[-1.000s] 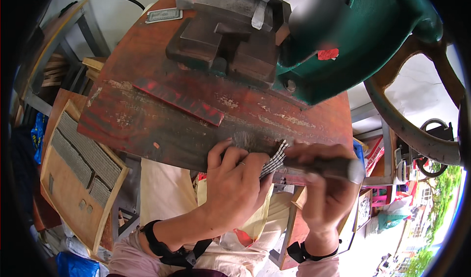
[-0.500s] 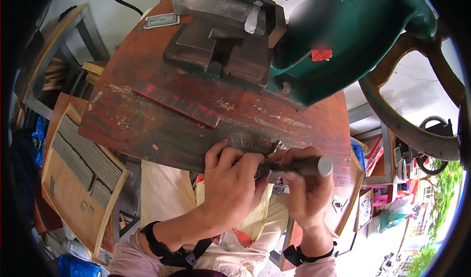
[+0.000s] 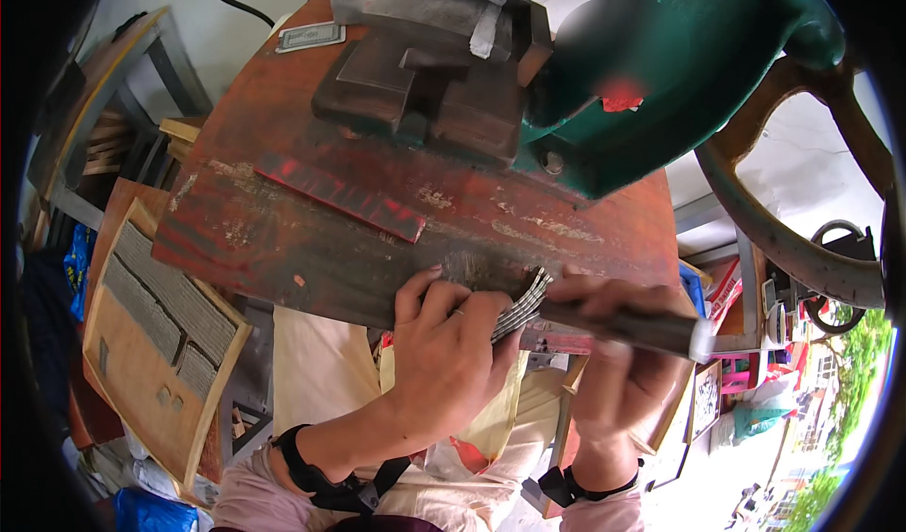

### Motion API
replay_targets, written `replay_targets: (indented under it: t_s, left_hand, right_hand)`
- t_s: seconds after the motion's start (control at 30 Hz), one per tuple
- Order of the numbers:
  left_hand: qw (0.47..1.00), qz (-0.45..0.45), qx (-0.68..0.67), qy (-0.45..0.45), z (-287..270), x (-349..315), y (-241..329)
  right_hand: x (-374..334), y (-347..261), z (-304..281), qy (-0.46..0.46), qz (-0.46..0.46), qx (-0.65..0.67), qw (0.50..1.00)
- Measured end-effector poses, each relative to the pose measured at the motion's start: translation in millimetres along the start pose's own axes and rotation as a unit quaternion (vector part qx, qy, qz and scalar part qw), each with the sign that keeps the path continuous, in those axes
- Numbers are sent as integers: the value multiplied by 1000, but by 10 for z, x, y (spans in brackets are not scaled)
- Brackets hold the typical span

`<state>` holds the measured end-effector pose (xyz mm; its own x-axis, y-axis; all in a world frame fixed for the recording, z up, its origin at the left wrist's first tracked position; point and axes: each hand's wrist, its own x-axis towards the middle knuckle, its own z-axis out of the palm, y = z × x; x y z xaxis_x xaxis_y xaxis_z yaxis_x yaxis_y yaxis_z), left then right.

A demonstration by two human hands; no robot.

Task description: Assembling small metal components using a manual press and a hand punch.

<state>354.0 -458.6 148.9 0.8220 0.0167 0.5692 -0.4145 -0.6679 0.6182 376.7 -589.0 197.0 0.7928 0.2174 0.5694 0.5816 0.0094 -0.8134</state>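
At the near edge of the wooden table point(image 3: 311, 174), my left hand point(image 3: 439, 367) is closed on a small stack of thin, bright metal strips point(image 3: 527, 306). The strips fan out, slightly curved, past my thumb and forefinger, and their lower ends are hidden by my hand. Just to their right, my right hand point(image 3: 618, 367) grips a dark cylindrical rod point(image 3: 642, 330) with a pale round end. Motion blurs this hand and the rod. The rod's inner end lies close to the strips; whether it touches them I cannot tell.
A reddish flat bar point(image 3: 340, 197) lies on the table beyond my left hand. Behind it stands a heavy green machine point(image 3: 604, 145) with a dark metal bed point(image 3: 415, 108) and a large handwheel point(image 3: 727, 178). At left leans a wooden tray point(image 3: 123, 343) holding rows of small grey pieces.
My right hand has moved to the right with the rod, away from my left hand, and the metal strips now show more fully. My left hand has stayed in place.
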Motion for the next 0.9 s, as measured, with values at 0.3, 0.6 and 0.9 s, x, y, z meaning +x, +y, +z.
replay_targets:
  t_s: [0.3, 0.6, 0.9]
  left_hand:
    - [1000, 5, -3, 5, 17, 5, -5]
    - [1000, 8, 2, 6, 8, 2, -7]
    - [1000, 12, 6, 10, 13, 16, -7]
  right_hand:
    - [83, -10, 59, 51, -50, 122, 990]
    - [71, -42, 51, 41, -43, 62, 996]
    - [102, -80, 18, 65, -18, 63, 996]
